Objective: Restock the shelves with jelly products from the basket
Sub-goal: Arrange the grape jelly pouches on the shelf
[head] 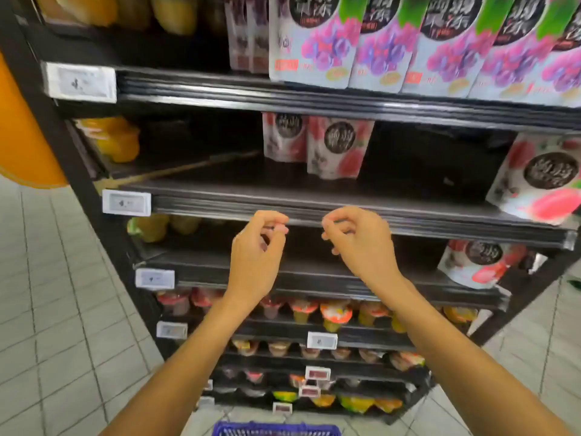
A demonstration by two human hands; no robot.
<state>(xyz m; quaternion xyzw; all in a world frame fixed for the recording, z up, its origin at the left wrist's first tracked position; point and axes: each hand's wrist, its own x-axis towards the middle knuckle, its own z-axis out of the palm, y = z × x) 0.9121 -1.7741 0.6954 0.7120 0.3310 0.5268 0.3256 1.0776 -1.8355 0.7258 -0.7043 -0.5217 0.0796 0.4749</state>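
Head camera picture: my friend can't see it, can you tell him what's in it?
Two empty hands, left hand and right hand, hover with curled fingers before a dark, half-empty shelf. Pink jelly pouches stand on it, purple pouches above, jelly cups below, and a blue basket at the bottom edge.

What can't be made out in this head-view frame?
All head view:
- Basket: cut off by the bottom edge; contents unseen.
- Price labels: print blurred and too small.
- Left hand, right hand: fingers curled; whether they pinch anything is unclear.
- Middle shelf: rear too dark.
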